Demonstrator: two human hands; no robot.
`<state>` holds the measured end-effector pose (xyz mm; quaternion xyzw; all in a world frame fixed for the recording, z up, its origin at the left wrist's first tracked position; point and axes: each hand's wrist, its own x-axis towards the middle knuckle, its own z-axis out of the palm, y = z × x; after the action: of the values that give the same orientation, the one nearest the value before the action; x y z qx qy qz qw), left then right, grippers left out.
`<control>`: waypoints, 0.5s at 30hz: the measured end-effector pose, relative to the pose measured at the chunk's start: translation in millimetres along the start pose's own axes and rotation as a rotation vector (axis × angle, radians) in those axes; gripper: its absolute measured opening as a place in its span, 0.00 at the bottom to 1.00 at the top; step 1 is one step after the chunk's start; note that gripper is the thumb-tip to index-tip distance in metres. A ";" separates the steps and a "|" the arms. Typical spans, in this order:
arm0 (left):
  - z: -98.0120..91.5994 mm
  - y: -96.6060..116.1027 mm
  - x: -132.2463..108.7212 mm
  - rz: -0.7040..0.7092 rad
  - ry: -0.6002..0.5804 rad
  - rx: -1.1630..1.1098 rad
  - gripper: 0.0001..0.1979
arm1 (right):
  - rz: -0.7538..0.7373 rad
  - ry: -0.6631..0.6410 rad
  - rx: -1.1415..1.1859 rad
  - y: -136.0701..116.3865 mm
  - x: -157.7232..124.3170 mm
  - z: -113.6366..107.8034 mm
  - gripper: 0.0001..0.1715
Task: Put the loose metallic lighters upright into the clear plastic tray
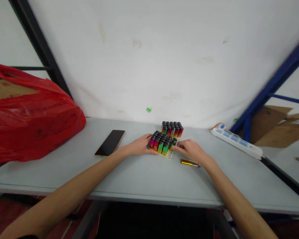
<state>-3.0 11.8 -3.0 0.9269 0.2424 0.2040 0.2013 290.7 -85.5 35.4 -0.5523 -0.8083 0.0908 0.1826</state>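
Several coloured lighters [160,143] with black tops stand upright in rows in a pale tray [168,155]. My left hand [141,145] is closed around the left side of that tray. At its right end, my right hand [189,149] pinches a single yellow-green lighter [173,143], upright beside the others. Whether that lighter sits in a slot, I cannot tell. A loose gold lighter [190,163] lies flat on the table just below my right hand. Behind the tray, a second block of lighters [172,129] stands upright.
A black-screened phone [110,143] lies left of my left hand. The red plastic bag [37,119] fills the table's left end. On the right, a white power strip [236,142] lies near the blue frame [266,86], with cardboard boxes [276,127] beyond. A white wall [149,59] bounds the table's back.
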 end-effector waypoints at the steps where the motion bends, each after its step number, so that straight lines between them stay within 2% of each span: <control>1: -0.4 1.0 0.0 -0.001 -0.003 0.003 0.40 | -0.004 -0.062 0.065 2.5 -3.0 -5.1 0.30; 4: -1.8 4.6 0.4 -0.014 -0.013 0.007 0.41 | 0.015 -0.271 0.260 14.5 -14.2 -20.4 0.26; 7: -2.5 6.2 0.7 -0.015 -0.024 0.007 0.40 | 0.036 -0.391 0.314 27.8 -23.6 -30.3 0.28; 12: -1.5 4.0 0.0 -0.016 -0.019 0.013 0.41 | 0.080 -0.362 0.252 39.7 -25.5 -30.6 0.23; 15: -1.3 3.9 -0.5 -0.023 -0.002 -0.004 0.42 | 0.087 -0.235 0.246 43.4 -21.5 -26.7 0.23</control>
<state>-2.6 8.8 -0.1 0.9238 0.2523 0.2015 0.2058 345.5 -90.6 40.5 -0.5459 -0.7822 0.2606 0.1490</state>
